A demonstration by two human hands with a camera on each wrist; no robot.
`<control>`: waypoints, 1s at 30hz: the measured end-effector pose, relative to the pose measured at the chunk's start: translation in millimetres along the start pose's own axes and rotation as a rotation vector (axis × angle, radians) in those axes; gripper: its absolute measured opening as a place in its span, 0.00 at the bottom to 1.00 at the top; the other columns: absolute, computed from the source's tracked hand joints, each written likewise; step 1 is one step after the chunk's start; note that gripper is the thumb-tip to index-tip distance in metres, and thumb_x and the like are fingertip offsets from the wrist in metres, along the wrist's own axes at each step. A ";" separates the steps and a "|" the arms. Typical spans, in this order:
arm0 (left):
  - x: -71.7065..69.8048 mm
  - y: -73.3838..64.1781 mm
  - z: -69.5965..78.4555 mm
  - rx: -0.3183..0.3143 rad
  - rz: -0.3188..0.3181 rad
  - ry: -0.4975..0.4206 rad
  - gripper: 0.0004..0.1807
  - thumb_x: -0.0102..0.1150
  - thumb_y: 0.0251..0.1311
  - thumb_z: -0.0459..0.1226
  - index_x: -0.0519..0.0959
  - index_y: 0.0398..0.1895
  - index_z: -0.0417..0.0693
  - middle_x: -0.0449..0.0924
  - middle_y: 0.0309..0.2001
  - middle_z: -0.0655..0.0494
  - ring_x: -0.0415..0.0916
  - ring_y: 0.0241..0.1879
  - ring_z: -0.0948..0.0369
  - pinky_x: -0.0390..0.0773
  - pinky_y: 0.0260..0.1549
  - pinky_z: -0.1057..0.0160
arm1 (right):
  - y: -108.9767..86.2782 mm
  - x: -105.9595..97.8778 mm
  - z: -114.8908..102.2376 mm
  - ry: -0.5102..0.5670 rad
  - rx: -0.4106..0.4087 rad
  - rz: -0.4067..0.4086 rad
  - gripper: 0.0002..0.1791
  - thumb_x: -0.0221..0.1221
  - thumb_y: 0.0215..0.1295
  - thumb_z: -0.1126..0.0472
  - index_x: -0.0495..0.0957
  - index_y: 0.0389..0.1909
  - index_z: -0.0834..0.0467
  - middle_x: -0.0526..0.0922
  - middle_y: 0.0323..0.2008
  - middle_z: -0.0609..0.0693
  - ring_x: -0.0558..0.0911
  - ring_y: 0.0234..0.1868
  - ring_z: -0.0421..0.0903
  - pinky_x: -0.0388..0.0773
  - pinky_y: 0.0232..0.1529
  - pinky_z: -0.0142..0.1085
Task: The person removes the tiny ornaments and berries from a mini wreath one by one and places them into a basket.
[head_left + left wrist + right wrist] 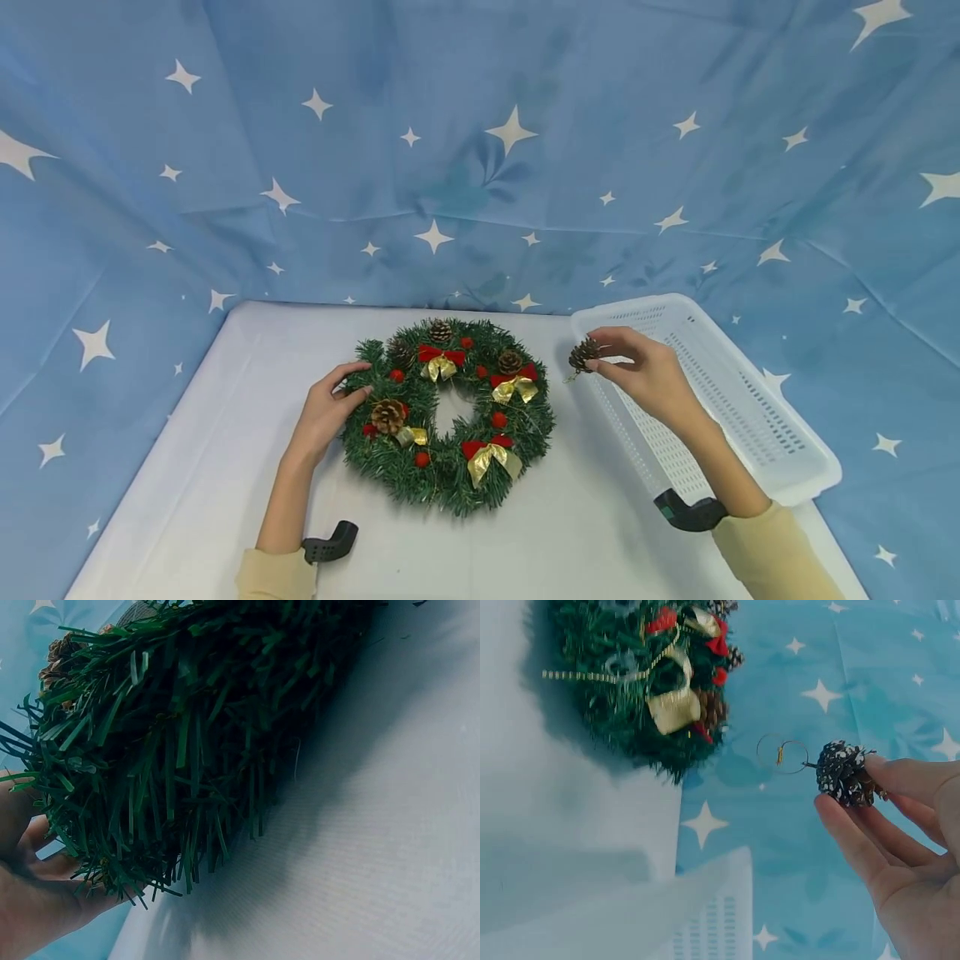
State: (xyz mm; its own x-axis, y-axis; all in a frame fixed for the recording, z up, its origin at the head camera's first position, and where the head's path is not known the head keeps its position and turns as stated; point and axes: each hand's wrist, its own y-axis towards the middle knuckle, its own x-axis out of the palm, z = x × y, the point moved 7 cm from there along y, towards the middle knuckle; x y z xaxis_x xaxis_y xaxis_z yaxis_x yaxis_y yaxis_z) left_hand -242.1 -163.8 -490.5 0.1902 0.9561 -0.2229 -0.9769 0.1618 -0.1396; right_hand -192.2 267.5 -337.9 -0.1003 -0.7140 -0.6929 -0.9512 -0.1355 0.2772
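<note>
A green wreath (352, 442) lies on the white table, trimmed with pine cones, red berries and red-and-gold bows. My left hand (327, 414) holds its left rim; in the left wrist view that hand (37, 892) is partly hidden behind the green needles (165, 765). To the wreath's right, my right hand (648, 373) pinches a small pine cone (583, 355) between thumb and fingertips, above the near-left edge of the white basket. In the right wrist view the pine cone (844, 774) has white-tipped scales and a thin gold hanging loop (780, 755).
A long white perforated basket (813, 467) stands on the right of the table, under my right forearm. Blue cloth with white stars (480, 183) hangs behind the table (585, 542) and at both sides. A black camera band sits on each wrist.
</note>
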 end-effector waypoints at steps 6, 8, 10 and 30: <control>-0.5 0.0 -0.3 0.003 0.006 0.012 0.28 0.60 0.74 0.42 0.69 0.75 0.53 0.50 0.82 0.45 0.60 0.74 0.33 0.64 0.68 0.32 | 4.1 -15.1 16.9 -0.003 0.075 -0.018 0.21 0.69 0.68 0.60 0.81 0.61 0.55 0.86 0.53 0.55 0.87 0.48 0.33 0.81 0.45 0.22; -0.3 -0.5 0.3 0.006 0.006 0.015 0.28 0.60 0.74 0.42 0.69 0.75 0.53 0.51 0.82 0.45 0.63 0.73 0.35 0.71 0.62 0.37 | 3.9 -19.8 21.6 -0.033 0.084 -0.023 0.21 0.68 0.68 0.59 0.81 0.61 0.55 0.87 0.53 0.55 0.88 0.49 0.38 0.80 0.44 0.22; -0.2 -1.1 1.1 0.009 0.007 0.016 0.28 0.60 0.74 0.43 0.70 0.74 0.53 0.52 0.82 0.45 0.65 0.72 0.36 0.73 0.55 0.45 | 3.7 -23.6 26.0 -0.066 0.085 -0.027 0.21 0.68 0.69 0.58 0.80 0.62 0.55 0.87 0.52 0.55 0.89 0.50 0.45 0.79 0.43 0.21; -1.5 -1.4 -1.1 -0.010 0.015 -0.003 0.27 0.60 0.74 0.42 0.71 0.74 0.54 0.51 0.82 0.48 0.53 0.77 0.33 0.60 0.70 0.31 | 25.8 -24.0 69.5 -0.132 0.153 -0.077 0.21 0.65 0.71 0.59 0.78 0.62 0.60 0.84 0.56 0.62 0.86 0.54 0.61 0.84 0.49 0.54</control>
State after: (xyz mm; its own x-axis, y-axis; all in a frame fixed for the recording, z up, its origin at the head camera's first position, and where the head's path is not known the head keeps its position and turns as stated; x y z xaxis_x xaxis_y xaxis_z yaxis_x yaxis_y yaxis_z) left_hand -240.9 -165.8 -491.0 0.1755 0.9590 -0.2225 -0.9786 0.1453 -0.1455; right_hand -234.6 328.8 -360.4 -0.0532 -0.6081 -0.7921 -0.9898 -0.0731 0.1226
